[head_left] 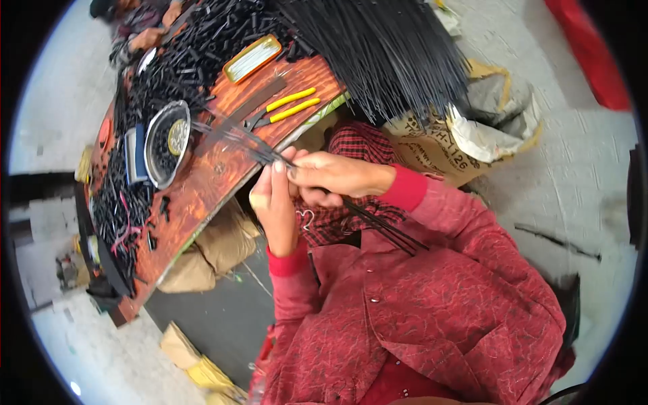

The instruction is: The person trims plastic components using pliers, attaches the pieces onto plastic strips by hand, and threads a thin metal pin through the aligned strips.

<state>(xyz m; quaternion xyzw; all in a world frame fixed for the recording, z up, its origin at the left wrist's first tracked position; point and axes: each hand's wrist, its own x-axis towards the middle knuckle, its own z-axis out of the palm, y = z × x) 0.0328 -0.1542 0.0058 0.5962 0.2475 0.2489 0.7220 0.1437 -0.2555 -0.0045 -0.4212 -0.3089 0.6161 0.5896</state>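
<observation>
Thin black strands (388,229) pass through both hands, their far ends fanned out over the table and blurred, their other ends lying across the red clothing. My left hand (275,199) pinches the strands near the table's edge, fingers pointing up. Right beside it, my right hand (324,174) is closed around the same strands, its thumb on top. The two hands touch or nearly touch. Yellow-handled pliers (287,108) lie on the wooden table (223,162) just beyond the hands.
Short black pieces (182,67) are heaped beyond a metal bowl (167,145) and an orange-rimmed tin (252,59). Long black strands (385,54) overhang the table's right end, near a printed sack (432,145). Another person's hands (148,38) show at the upper left.
</observation>
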